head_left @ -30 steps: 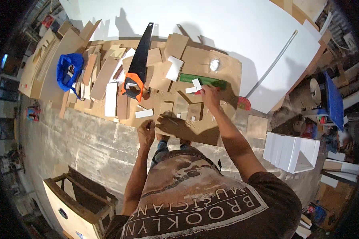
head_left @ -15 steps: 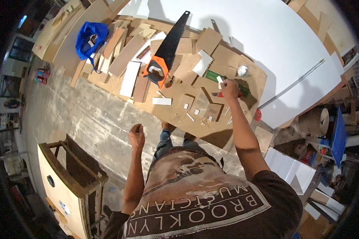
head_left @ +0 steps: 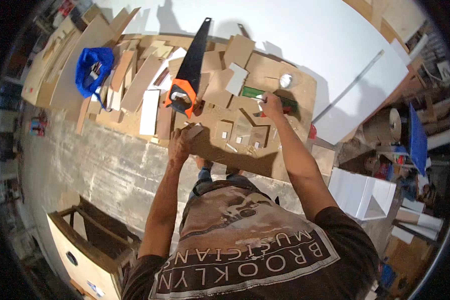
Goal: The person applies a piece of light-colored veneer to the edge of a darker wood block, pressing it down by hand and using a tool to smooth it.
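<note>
- Left hand, nearer, touches the pale block, its long axis slanting away rightward; grip I can't tell.
- Right hand pinches a white piece.

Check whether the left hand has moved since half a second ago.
Yes. Judged against the saw, the left hand has moved forward and rightward, closer to it, from out over the floor to the small block.
</note>
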A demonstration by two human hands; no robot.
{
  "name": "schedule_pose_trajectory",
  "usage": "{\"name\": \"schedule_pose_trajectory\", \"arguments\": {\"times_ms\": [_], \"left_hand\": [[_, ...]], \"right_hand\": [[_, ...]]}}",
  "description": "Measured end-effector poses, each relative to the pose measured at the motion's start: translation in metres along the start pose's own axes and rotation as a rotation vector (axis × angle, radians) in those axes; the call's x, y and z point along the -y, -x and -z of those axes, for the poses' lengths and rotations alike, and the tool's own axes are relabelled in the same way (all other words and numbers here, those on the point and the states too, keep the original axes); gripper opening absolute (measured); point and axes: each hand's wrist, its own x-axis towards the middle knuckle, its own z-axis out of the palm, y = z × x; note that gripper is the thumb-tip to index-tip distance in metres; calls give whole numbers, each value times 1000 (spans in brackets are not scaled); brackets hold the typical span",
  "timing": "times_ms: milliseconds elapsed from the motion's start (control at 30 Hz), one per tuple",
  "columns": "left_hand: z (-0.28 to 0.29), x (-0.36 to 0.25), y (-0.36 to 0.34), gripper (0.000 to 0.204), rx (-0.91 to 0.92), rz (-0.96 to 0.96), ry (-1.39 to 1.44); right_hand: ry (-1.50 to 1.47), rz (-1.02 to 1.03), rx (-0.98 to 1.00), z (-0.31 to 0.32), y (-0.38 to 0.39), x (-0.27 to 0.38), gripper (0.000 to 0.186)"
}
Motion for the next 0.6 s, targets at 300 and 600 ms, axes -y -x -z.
{"name": "schedule_pose_trajectory", "arguments": {"times_ms": [300, 600], "left_hand": [[6, 1, -10, 37, -74, 39, 444], [37, -64, -47, 23, 256, 495, 1654]], "right_hand": [[-333, -35, 197, 23, 23, 4, 25], [-49, 54, -251, 24, 52, 46, 23]]}}
